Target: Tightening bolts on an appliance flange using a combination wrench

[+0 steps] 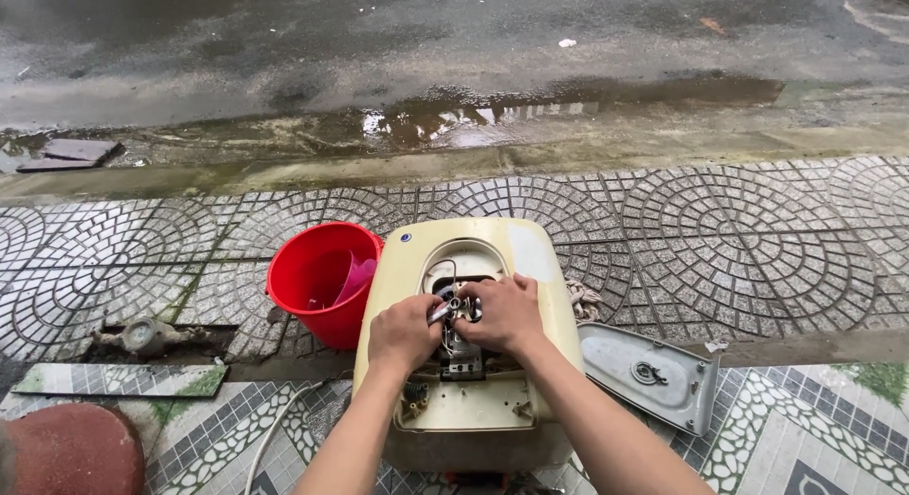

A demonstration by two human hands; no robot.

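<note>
A cream-coloured water heater tank lies on its back on the patterned pavement, its cover off and its inner opening exposed. My left hand and my right hand meet over that opening, both gripping a small metal fitting with thin wires around it. A dark component plate sits just below my fingers. What lies under my palms is hidden.
A red bucket with a pink scoop stands left of the tank. The removed grey cover lies to the right. A water meter sits in a pit at left. A wet road with a puddle runs behind. A white cable trails in front.
</note>
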